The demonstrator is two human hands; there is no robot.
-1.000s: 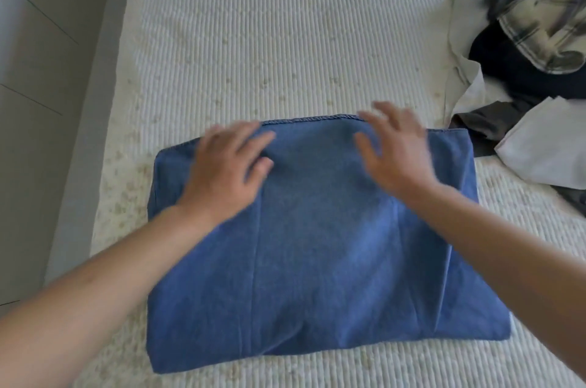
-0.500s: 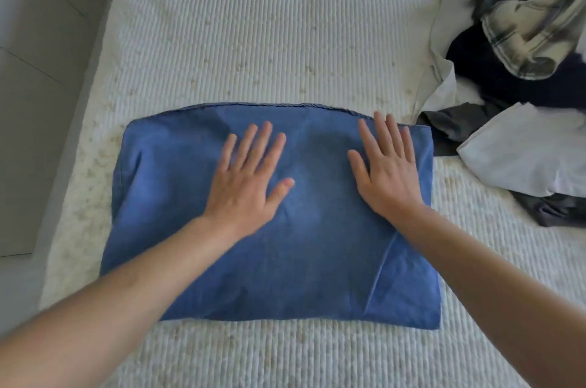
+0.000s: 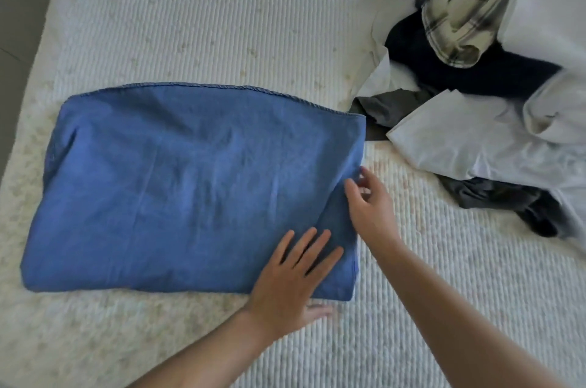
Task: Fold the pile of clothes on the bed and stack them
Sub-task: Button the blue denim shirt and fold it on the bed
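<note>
At the far left edge of the frame a strip of grey floor (image 3: 19,7) runs beside the bed (image 3: 206,16), whose white ribbed cover fills most of the view. On the cover, in the left and centre of the frame, lies the blue cloth (image 3: 177,184), folded into a broad, flat rectangle with a stitched hem along its upper edge and a few soft creases across its face. Near the cloth's lower right corner the left hand (image 3: 290,276) rests palm down, its fingers straight and slightly spread on the fabric, while the thumb lies on the cover just below the cloth's bottom edge; it grips nothing. Just to the right, at the cloth's right edge, the right hand (image 3: 369,200) has its fingers loosely curled, the tips at the fabric's border; whether they pinch the edge or only touch it cannot be told. Both bare forearms come up from the bottom of the frame. In the upper right lies the pile (image 3: 469,86) of unfolded clothes, close to the cloth's upper right corner: white pieces, a dark navy one, grey ones and a cream plaid shirt (image 3: 459,16) on top.
</note>
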